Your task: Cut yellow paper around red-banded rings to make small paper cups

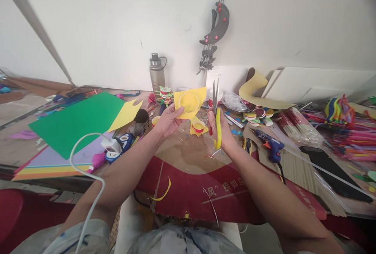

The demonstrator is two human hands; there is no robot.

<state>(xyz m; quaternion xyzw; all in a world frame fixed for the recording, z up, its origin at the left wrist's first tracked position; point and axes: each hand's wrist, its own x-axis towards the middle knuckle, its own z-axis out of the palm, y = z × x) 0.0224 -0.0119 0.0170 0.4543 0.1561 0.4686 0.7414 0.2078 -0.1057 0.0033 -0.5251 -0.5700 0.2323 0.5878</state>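
Pinched in my left hand is a piece of yellow craft foam with a pale ring marked on it, lifted above the table. My right hand grips yellow-handled scissors, whose blades point upward and stand slightly apart. A gap separates the blades from the yellow piece. Below and between the hands, a small red and yellow round piece rests on a yellow scrap. Another small yellow cup-like piece lies beside my left wrist, partly covered.
Green foam sheets and a power strip with a white plug lie left. A bottle stands at the back. To the right are a blue glue gun, a phone and pipe cleaners. A white cable crosses over my left arm.
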